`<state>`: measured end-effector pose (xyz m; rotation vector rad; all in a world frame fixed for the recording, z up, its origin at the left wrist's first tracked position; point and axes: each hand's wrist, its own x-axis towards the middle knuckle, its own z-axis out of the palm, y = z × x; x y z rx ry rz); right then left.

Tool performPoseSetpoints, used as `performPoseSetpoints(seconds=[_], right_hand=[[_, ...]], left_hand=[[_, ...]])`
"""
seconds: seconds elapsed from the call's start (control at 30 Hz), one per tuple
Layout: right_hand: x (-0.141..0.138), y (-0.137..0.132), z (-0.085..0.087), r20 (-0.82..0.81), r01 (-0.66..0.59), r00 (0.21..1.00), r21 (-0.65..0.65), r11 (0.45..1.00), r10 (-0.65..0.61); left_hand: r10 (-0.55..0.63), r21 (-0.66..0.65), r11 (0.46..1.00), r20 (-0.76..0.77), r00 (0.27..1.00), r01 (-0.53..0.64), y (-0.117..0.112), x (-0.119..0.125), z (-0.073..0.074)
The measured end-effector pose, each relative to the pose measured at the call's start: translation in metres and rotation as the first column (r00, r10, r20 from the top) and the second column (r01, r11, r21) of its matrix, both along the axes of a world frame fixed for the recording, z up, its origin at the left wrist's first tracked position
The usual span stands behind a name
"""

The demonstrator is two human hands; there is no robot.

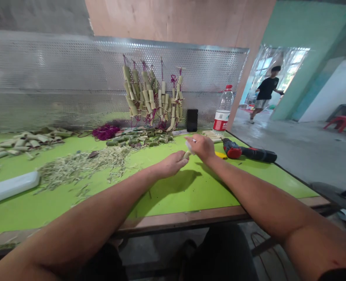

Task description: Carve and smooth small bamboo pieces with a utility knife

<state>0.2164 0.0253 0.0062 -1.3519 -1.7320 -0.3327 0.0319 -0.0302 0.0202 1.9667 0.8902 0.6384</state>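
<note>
green worktable (190,199), cordless drill (249,153) near the right hand | left hand (170,164) curled on a short bamboo piece (187,155) between both hands | right hand (198,147) pinching something pale (189,146), can't tell what | risk imo: bamboo slips, nicks a finger

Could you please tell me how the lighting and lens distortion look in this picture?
In the head view, glare streaks the perforated metal panel, the left hand casts a soft shadow on the green table top, the doorway is overexposed, and the wide lens bows the table's front edge.
</note>
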Motion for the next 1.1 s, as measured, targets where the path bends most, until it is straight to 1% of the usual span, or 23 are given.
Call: performPoseSetpoints(seconds=[0.03, 0.07, 0.1, 0.13, 0.2, 0.27, 0.33, 0.4, 0.47, 0.5, 0.57, 0.63, 0.67, 0.7, 0.73, 0.77, 0.8, 0.83, 0.9, 0.93, 1.0, 1.07, 1.1], right_hand=[[0.007, 0.004, 0.001, -0.089, 0.043, 0.995, 0.004, 0.999, -0.042], [0.013, 0.007, 0.002, -0.178, 0.050, 0.983, 0.011, 0.999, -0.048], [0.016, 0.009, 0.004, -0.272, 0.038, 0.962, 0.024, 0.999, -0.030], [0.016, 0.008, 0.005, -0.342, -0.004, 0.940, 0.025, 1.000, 0.013], [0.008, 0.001, 0.006, -0.394, -0.123, 0.912, 0.014, 0.992, 0.118], [-0.008, -0.010, 0.004, -0.358, -0.214, 0.913, -0.015, 0.977, 0.195], [-0.025, -0.020, 0.001, -0.233, -0.201, 0.954, -0.028, 0.979, 0.190], [-0.034, -0.025, -0.003, -0.075, -0.139, 0.988, -0.047, 0.989, 0.136], [-0.034, -0.023, -0.006, 0.049, -0.086, 0.995, -0.042, 0.995, 0.088], [-0.030, -0.020, -0.007, 0.081, -0.065, 0.994, -0.035, 0.997, 0.067], [-0.016, -0.009, -0.007, 0.082, -0.015, 0.997, -0.031, 0.999, 0.018], [0.001, 0.002, -0.005, -0.018, 0.065, 0.998, -0.055, 0.996, -0.066], [0.007, 0.006, -0.003, -0.093, 0.074, 0.993, -0.054, 0.996, -0.079], [0.012, 0.008, -0.001, -0.187, 0.060, 0.980, -0.041, 0.997, -0.067], [0.014, 0.008, 0.001, -0.295, 0.033, 0.955, -0.012, 0.999, -0.035], [0.012, 0.005, 0.003, -0.377, -0.020, 0.926, 0.002, 1.000, 0.019], [0.008, 0.001, 0.005, -0.420, -0.084, 0.904, 0.020, 0.996, 0.085], [0.002, -0.005, 0.006, -0.421, -0.150, 0.895, 0.034, 0.988, 0.151], [-0.013, -0.018, 0.006, -0.322, -0.213, 0.923, 0.036, 0.976, 0.213], [-0.020, -0.024, 0.006, -0.228, -0.200, 0.953, 0.016, 0.980, 0.198], [-0.030, -0.031, 0.004, -0.063, -0.121, 0.991, -0.005, 0.993, 0.120], [-0.033, -0.031, 0.001, 0.043, -0.066, 0.997, 0.006, 0.998, 0.065], [-0.032, -0.029, 0.000, 0.074, -0.059, 0.996, 0.014, 0.998, 0.058]], left_hand=[[-0.041, -0.012, 0.999, -0.003, 0.999, 0.041, -0.001, -0.001, 0.001], [-0.043, -0.014, 0.999, 0.016, 0.999, 0.043, -0.001, -0.002, 0.002], [-0.006, -0.017, 1.000, 0.040, 0.999, 0.007, 0.000, -0.003, 0.002], [0.033, -0.019, 0.999, 0.054, 0.998, -0.032, 0.002, -0.004, 0.002], [0.091, -0.026, 0.996, 0.034, 0.995, -0.090, 0.007, -0.005, -0.001], [0.110, -0.016, 0.994, -0.024, 0.994, -0.110, 0.012, -0.005, -0.006], [0.105, 0.013, 0.994, -0.084, 0.991, -0.105, 0.014, -0.002, -0.010], [0.101, 0.052, 0.994, -0.115, 0.988, -0.095, 0.014, 0.001, -0.013], [0.116, 0.086, 0.991, -0.116, 0.986, -0.106, 0.012, 0.003, -0.013], [0.135, 0.101, 0.987, -0.110, 0.985, -0.124, 0.010, 0.004, -0.012], [0.144, 0.140, 0.982, -0.100, 0.985, -0.129, 0.005, 0.004, -0.008], [0.099, 0.170, 0.982, -0.081, 0.992, -0.084, 0.002, 0.004, -0.003], [0.072, 0.171, 0.983, -0.062, 0.995, -0.060, 0.001, 0.003, -0.002], [0.060, 0.158, 0.986, -0.040, 0.997, -0.053, 0.001, 0.002, 0.000], [0.067, 0.142, 0.988, -0.027, 0.997, -0.063, 0.001, 0.001, 0.000], [0.081, 0.122, 0.989, -0.025, 0.996, -0.077, 0.003, 0.000, -0.001], [0.104, 0.102, 0.990, -0.035, 0.994, -0.100, 0.004, -0.001, -0.002], [0.126, 0.078, 0.989, -0.053, 0.991, -0.122, 0.006, -0.001, -0.004], [0.154, 0.080, 0.986, -0.083, 0.985, -0.148, 0.009, 0.000, -0.008], [0.145, 0.101, 0.986, -0.098, 0.985, -0.135, 0.010, 0.001, -0.010], [0.124, 0.152, 0.982, -0.093, 0.988, -0.109, 0.010, 0.004, -0.011], [0.117, 0.181, 0.978, -0.058, 0.991, -0.105, 0.009, 0.007, -0.011], [0.122, 0.182, 0.977, -0.044, 0.992, -0.112, 0.008, 0.008, -0.010]])
